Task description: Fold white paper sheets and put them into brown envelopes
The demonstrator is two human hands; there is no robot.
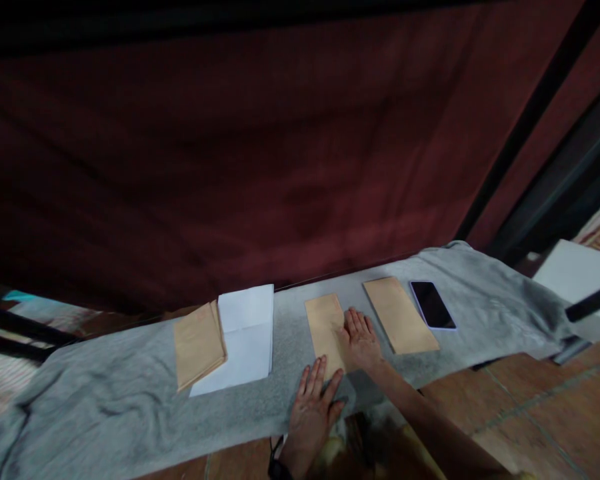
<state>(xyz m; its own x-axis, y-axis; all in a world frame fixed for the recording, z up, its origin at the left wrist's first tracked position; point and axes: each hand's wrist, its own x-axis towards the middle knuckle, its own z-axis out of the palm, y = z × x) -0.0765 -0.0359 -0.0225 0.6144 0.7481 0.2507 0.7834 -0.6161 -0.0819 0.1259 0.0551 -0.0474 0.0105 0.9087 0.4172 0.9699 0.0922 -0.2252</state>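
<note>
A brown paper envelope (pixel 325 323) lies flat on the grey cloth in front of me. My left hand (pixel 313 403), with a dark band at the wrist, rests at its near left corner with fingers spread. Over the envelope's right edge lies my right hand (pixel 363 339), palm down and fingers stretched out, hiding part of that side. Just right of it is a second brown envelope (pixel 401 317). Farther left, a small stack of brown envelopes (pixel 199 345) overlaps some white sheets of paper (pixel 247 333) that show a crease across them.
A phone (pixel 433 305) with a dark screen and a pale purple edge lies right of the second envelope. The grey cloth (pixel 115 393) is wrinkled at both ends. Dark red fabric (pixel 290 153) hangs behind it. Brown floor tiles (pixel 545 407) show at the lower right.
</note>
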